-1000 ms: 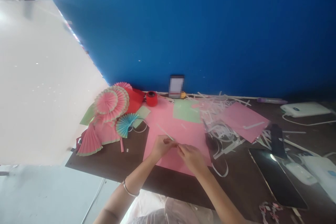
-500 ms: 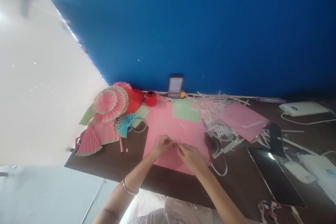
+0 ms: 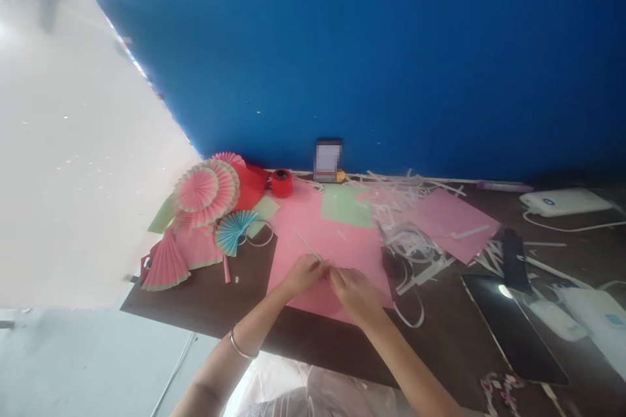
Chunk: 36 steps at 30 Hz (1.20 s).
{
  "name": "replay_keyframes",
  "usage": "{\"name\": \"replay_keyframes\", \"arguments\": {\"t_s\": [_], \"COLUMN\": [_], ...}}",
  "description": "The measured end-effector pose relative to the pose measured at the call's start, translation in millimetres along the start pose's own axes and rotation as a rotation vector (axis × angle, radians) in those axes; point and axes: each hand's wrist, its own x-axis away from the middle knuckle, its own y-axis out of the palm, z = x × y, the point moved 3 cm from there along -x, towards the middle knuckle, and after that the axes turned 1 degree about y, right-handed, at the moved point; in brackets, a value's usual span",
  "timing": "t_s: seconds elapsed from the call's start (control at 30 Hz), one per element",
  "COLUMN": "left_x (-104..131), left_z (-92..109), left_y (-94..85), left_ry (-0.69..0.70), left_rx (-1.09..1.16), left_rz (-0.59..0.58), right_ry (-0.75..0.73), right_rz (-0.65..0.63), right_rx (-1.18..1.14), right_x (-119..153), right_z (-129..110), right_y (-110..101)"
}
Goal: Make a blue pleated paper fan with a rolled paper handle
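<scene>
A thin pale paper strip [image 3: 307, 245] sticks up and to the left from between my hands. My left hand [image 3: 304, 275] is closed, pinching the strip between thumb and fingers. Right beside it, my right hand [image 3: 353, 293] is closed too, its fingertips meeting the left ones at the strip's near end. That end is mostly hidden by the fingers. Both hands are over a large pink paper sheet [image 3: 303, 234] on the dark table [image 3: 235, 306]. A green paper piece [image 3: 346, 205] lies on the sheet's far part.
To the left are pleated pink paper fans [image 3: 198, 195], a blue pleated fan [image 3: 235, 231] and a red tape roll [image 3: 281, 184]. White paper strips [image 3: 411, 241] and a pink square [image 3: 454, 221] lie to the right. Farther right is a phone [image 3: 513, 329]; a blue wall [image 3: 372, 65] stands behind.
The strip's free end has swung slightly to the left and up. My fingers have shifted a little; both hands stay together over the pink sheet.
</scene>
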Motion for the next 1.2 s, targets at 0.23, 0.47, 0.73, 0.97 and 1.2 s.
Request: {"name": "replay_keyframes", "arguments": {"t_s": [0.23, 0.47, 0.73, 0.97, 1.2], "left_x": [4, 8, 11, 9, 1], "left_z": [0, 6, 1, 10, 10], "left_y": [-5.4, -5.2, -10.6, -5.4, 2.1], "left_ry": [0.047, 0.069, -0.020, 0.001, -0.120], "left_rx": [0.196, 0.272, 0.184, 0.455, 0.933], "left_rz": [-0.003, -0.103, 0.149, 0.315, 0.357], "right_ry": [0.354, 0.646, 0.797, 0.920, 0.965], "right_rz": [-0.008, -0.314, -0.297, -0.254, -0.127], "right_rx": [-0.572, -1.149, -1.455, -1.537, -1.451], "right_x": [-5, -7, 5, 8, 5], "right_z": [14, 11, 6, -8, -19], "right_y": [-11, -11, 4, 14, 14]}}
